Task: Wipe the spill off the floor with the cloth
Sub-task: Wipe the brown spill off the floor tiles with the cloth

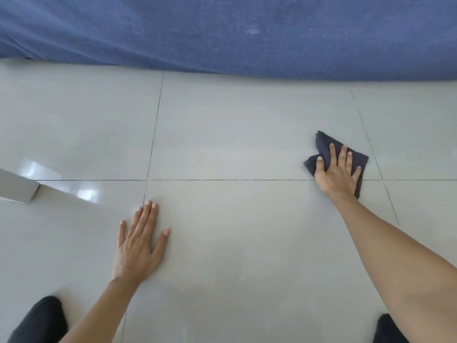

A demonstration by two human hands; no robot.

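Note:
A dark navy cloth (324,144) lies crumpled on the pale grey tiled floor (235,243), to the right of centre. My right hand (337,173) lies flat on top of it with fingers spread, pressing it against the tile beside a grout line. My left hand (138,246) rests palm down on the bare floor at the lower left, fingers apart, holding nothing. A faint duller patch (222,159) shows on the tile left of the cloth; I cannot tell whether it is wet.
A blue fabric drape (222,33) hangs along the whole far side down to the floor. A grey furniture leg (17,186) stands at the left edge. My dark-clothed knees (42,320) sit at both bottom corners.

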